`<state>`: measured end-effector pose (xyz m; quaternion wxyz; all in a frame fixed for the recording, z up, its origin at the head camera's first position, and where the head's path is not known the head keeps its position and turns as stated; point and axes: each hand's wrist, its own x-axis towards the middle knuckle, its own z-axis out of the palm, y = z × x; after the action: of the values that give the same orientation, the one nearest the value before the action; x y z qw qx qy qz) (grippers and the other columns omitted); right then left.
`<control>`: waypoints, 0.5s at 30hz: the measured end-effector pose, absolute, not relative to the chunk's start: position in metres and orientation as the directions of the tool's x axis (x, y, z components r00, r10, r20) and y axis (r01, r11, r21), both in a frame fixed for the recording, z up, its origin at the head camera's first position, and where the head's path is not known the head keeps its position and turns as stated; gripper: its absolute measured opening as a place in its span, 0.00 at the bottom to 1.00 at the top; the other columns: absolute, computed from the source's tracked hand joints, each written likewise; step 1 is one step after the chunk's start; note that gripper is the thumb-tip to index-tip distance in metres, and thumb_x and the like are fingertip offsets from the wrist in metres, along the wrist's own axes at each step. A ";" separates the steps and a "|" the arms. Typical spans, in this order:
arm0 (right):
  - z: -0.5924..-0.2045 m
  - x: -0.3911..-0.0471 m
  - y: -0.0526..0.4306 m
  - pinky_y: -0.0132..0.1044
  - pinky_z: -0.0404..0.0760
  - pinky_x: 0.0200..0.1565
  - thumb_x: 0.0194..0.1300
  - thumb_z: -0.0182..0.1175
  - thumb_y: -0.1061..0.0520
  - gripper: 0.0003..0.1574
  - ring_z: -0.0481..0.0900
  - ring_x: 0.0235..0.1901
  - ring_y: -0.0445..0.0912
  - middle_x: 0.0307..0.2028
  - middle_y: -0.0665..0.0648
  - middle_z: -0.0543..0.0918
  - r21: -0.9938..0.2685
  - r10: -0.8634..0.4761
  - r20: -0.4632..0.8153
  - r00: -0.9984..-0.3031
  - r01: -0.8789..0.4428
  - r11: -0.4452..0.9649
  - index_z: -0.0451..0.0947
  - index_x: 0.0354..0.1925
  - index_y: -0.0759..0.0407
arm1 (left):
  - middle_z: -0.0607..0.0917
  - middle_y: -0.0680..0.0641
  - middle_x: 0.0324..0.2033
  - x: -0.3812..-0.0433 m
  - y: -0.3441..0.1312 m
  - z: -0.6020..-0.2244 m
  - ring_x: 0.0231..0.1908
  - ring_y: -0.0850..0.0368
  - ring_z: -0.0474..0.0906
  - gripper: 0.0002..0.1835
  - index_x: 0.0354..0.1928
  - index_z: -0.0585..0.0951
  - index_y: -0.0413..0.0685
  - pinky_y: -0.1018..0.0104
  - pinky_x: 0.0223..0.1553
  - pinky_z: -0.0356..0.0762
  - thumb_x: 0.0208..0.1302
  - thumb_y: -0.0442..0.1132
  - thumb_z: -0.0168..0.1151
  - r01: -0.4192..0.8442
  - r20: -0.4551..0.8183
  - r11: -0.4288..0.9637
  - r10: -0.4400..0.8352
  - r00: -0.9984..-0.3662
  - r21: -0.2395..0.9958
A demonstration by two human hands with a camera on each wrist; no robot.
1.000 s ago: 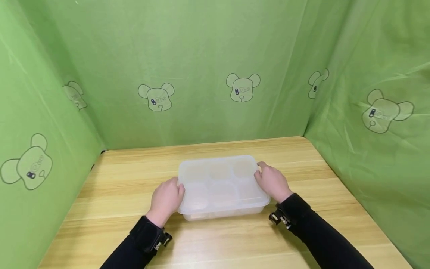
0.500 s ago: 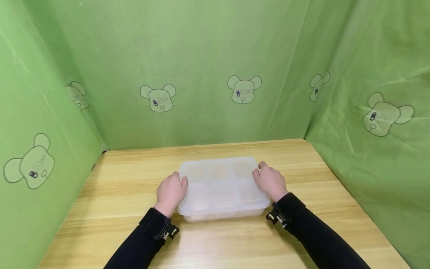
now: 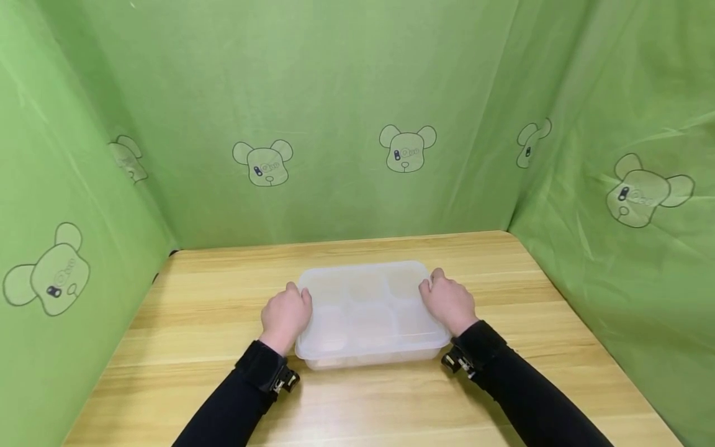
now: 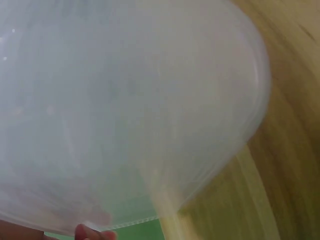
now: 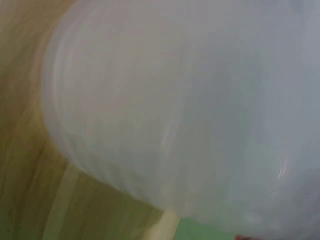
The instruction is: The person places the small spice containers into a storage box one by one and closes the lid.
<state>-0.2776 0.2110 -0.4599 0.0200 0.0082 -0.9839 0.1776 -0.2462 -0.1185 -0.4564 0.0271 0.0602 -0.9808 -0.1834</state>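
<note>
A translucent white plastic storage box stands on the wooden table with its frosted lid on top. Several rounded shapes show faintly through the lid. At the box's left side, my left hand grips the lid's edge, thumb on top and the other fingers curled over the side. My right hand holds the right edge in the same way. The frosted plastic fills most of both wrist views; in the left one, fingertips show at its lower rim, while in the right one the hand is almost wholly hidden.
The light wooden table runs out around the box on all sides. Green cloth walls printed with bear heads close off its back, left and right. Black cuffs with small cameras sit on both wrists.
My left hand has shifted slightly right and away from me along the lid's edge, its thumb now farther back. The right hand has moved only a little. The box stays in place.
</note>
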 end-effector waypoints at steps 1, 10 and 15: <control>-0.460 -0.278 0.211 0.52 0.76 0.25 0.76 0.39 0.45 0.31 0.80 0.27 0.59 0.31 0.69 0.81 -0.345 -0.007 0.041 -0.999 -0.021 0.938 0.67 0.57 0.71 | 0.85 0.32 0.39 -0.246 -0.118 -0.457 0.37 0.35 0.83 0.30 0.62 0.72 0.30 0.46 0.31 0.80 0.77 0.52 0.40 -0.112 0.028 0.926 -0.131 -0.991 0.360; -0.463 -0.276 0.209 0.55 0.78 0.28 0.77 0.36 0.46 0.33 0.81 0.31 0.63 0.34 0.71 0.81 -0.332 0.002 0.019 -1.000 -0.005 0.943 0.67 0.56 0.73 | 0.84 0.30 0.41 -0.246 -0.117 -0.460 0.36 0.36 0.83 0.32 0.65 0.69 0.28 0.48 0.28 0.79 0.79 0.52 0.37 -0.116 -0.005 0.927 -0.123 -0.992 0.356; -0.464 -0.276 0.209 0.56 0.79 0.31 0.77 0.34 0.46 0.35 0.81 0.34 0.65 0.36 0.73 0.80 -0.330 -0.008 0.000 -1.000 -0.007 0.944 0.66 0.59 0.76 | 0.83 0.29 0.46 -0.246 -0.118 -0.462 0.38 0.35 0.83 0.33 0.67 0.67 0.27 0.47 0.32 0.81 0.80 0.52 0.34 -0.111 -0.037 0.912 -0.105 -0.994 0.395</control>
<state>-0.2763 0.2092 -0.4642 -0.0005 0.0038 -0.9859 0.1673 -0.2459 -0.1178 -0.4621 -0.0075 0.0553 -0.9777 -0.2022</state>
